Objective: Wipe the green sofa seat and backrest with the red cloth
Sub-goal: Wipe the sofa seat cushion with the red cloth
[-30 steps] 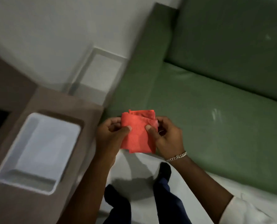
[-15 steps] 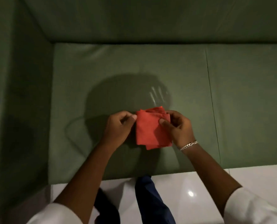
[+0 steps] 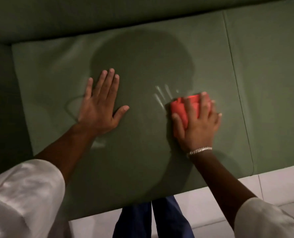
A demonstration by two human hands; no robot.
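Observation:
The green sofa seat (image 3: 142,69) fills most of the head view, with the backrest (image 3: 108,12) along the top. My right hand (image 3: 198,124) presses the folded red cloth (image 3: 182,107) flat onto the seat, fingers spread over it. Pale white streaks (image 3: 161,95) mark the cushion just left of the cloth. My left hand (image 3: 100,103) lies flat on the seat with fingers apart, holding nothing, well to the left of the cloth.
A seam (image 3: 237,79) divides the left cushion from a second cushion (image 3: 271,83) on the right. The sofa armrest (image 3: 0,100) rises at the left. Pale tiled floor (image 3: 271,186) and my dark trouser legs (image 3: 153,220) show below the seat's front edge.
Both hands held the folded cloth above the seat before. Now my left hand has let go and rests flat on the cushion, and my right hand has pushed the cloth down beside the streaks.

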